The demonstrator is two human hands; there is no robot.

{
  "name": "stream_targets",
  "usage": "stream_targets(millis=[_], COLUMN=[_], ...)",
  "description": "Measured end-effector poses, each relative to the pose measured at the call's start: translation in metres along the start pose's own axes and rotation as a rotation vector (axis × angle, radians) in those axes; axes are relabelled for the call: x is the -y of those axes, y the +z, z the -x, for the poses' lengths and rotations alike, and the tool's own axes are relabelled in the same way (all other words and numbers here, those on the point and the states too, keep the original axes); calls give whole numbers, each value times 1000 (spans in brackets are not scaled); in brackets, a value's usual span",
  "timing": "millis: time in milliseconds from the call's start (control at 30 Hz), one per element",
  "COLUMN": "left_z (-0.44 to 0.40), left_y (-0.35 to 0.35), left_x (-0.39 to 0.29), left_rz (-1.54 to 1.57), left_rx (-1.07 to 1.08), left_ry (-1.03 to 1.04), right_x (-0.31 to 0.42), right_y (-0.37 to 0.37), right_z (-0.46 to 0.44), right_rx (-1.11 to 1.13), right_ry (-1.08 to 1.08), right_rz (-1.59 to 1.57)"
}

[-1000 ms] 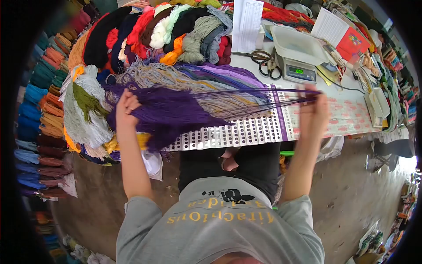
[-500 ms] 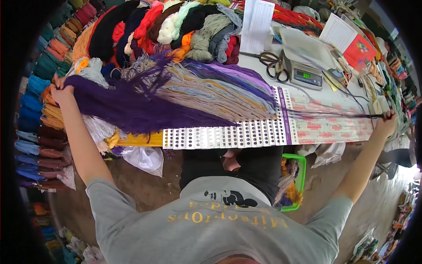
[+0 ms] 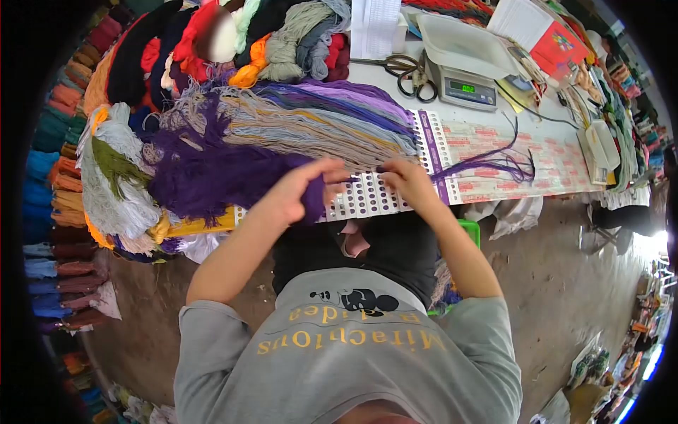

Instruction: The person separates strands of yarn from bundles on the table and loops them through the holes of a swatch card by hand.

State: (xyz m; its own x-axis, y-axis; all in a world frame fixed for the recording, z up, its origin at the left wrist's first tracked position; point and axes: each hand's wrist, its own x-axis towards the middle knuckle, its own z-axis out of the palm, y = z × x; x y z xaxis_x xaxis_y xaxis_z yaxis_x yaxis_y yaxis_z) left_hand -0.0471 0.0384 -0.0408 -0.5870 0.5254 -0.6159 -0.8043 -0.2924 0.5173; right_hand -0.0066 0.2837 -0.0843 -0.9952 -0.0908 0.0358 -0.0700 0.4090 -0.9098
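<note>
A thick bundle of dark purple yarn (image 3: 226,177) lies across the left part of the table, over white cards with rows of holes (image 3: 364,196). My left hand (image 3: 304,189) is at the bundle's right end, fingers apart and a little blurred. Close by on the right, my right hand (image 3: 411,185) has its fingertips drawn together at a dark purple tip of yarn above the cards. Loose purple strands (image 3: 487,164) trail to the right of that hand. Behind both hands, beige, grey, blue and lilac yarns (image 3: 311,124) lie side by side.
Scissors (image 3: 406,74) lie beside a digital scale (image 3: 462,88) bearing a clear plastic tray (image 3: 466,46). Coloured skeins (image 3: 300,39) are heaped at the back left. A white container (image 3: 599,148) stands at the right. A green basket (image 3: 470,232) is below the table edge.
Both hands have come inward from far apart to the middle. The left let go of the bundle's far left end; the stretched strands at right now lie slack. The scale reading changed.
</note>
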Motion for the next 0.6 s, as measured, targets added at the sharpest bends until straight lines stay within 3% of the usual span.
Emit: stream_targets(millis=[67,300,367,500,600], left_z=[-7,-22,-28,-46,-61], left_y=[8,20,21,25,25], left_x=[21,26,26,36,36], left_rz=[-27,-140,-307,-542,-535], left_rx=[0,-9,44,-115,-154], left_ry=[-121,-165,-192,59,68], right_x=[0,-13,-18,-17,-14], right_y=[12,20,20,17,10], right_z=[-1,-2,-3,-4,-14], right_rx=[20,-34,-52,-8,117], right_ry=[102,53,29,29,152], right_rz=[26,192,174,155,-26])
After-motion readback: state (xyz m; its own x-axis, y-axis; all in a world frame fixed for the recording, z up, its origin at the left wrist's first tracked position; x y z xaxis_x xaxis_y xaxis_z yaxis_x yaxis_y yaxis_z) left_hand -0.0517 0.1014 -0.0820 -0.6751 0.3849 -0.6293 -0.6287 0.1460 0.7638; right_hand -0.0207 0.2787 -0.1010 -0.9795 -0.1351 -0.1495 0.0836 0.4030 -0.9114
